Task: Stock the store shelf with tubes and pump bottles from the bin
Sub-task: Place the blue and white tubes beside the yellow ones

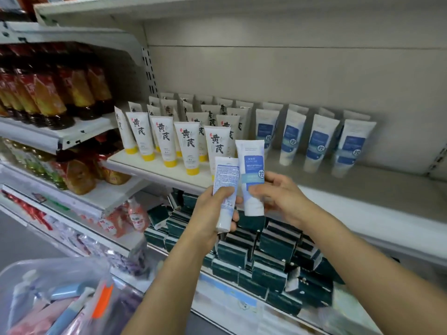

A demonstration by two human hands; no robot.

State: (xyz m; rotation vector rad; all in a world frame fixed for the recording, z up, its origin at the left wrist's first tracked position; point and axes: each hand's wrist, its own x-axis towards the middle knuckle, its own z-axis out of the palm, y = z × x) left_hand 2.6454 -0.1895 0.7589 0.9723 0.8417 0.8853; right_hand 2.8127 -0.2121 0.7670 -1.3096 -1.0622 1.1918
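White-and-blue tubes fill my hands: left hand grips one tube, right hand pinches another tube beside it.

a shop aisle: tiered white metal shelves stocked with rows of identical tubes, bottles, dark boxes.

Yellow-capped tubes read 黄芪; blue-labelled tubes show 控 (circled); finer print unreadable.
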